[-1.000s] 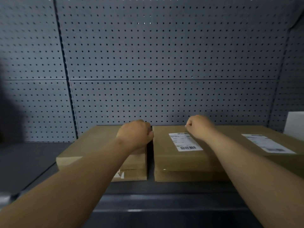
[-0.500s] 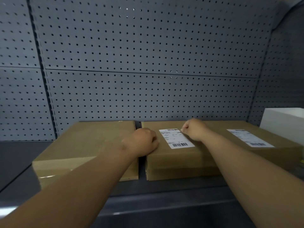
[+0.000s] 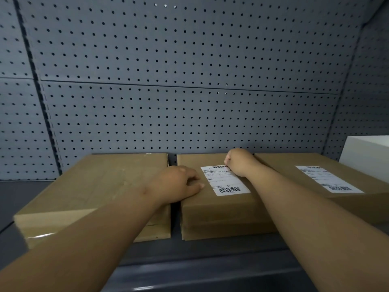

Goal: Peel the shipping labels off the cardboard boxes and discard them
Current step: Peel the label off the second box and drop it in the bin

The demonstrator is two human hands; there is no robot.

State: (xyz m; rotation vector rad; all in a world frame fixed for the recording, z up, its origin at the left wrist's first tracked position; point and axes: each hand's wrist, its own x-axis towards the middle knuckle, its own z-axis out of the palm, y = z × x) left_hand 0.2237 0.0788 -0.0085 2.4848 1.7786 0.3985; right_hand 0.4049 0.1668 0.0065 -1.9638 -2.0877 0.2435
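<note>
Three flat cardboard boxes lie side by side on a grey shelf. The left box shows no label. The middle box carries a white shipping label that lies flat. The right box has its own label. My left hand rests palm down on the middle box's left edge, fingertips just beside the label. My right hand is curled into a fist on the label's far right corner and hides that corner.
A grey pegboard wall stands right behind the boxes. A white box stands at the far right, next to the right box. The shelf's front lip runs below my forearms.
My left hand has slid right, off the left box and onto the middle box's left edge. My right hand has stayed at the label's far corner. The view has shifted closer.
</note>
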